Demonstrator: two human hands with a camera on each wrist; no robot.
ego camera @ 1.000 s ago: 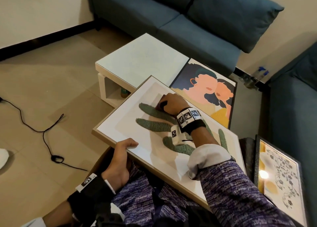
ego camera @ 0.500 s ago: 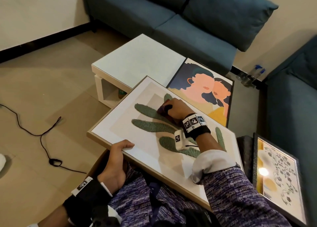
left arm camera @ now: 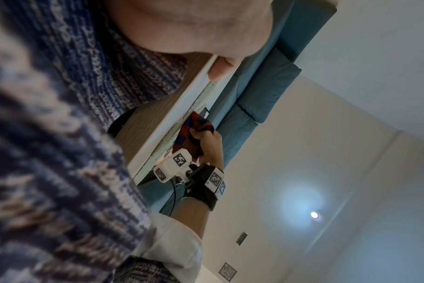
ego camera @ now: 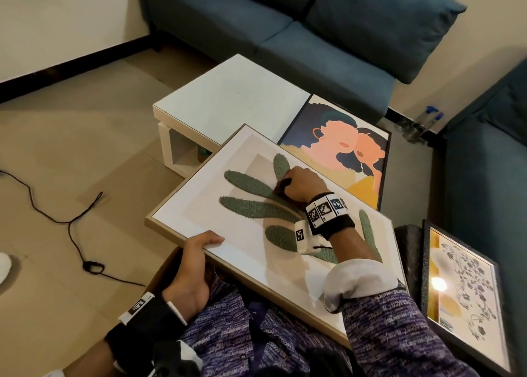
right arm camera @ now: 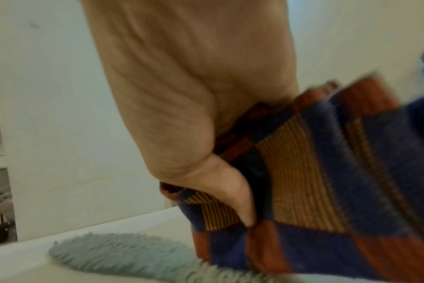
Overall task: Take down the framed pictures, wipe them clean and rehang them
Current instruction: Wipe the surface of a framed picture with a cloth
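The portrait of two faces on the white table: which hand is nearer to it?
Right. The right hand wipes the cactus picture with a cloth just short of the portrait; the left hand grips that picture's near edge, farther away.

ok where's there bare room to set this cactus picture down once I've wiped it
The white table top is bare on the half away from the portrait picture lying on its other end. It is crowded to your right, where the floral picture lies, and the cactus picture fills your lap.
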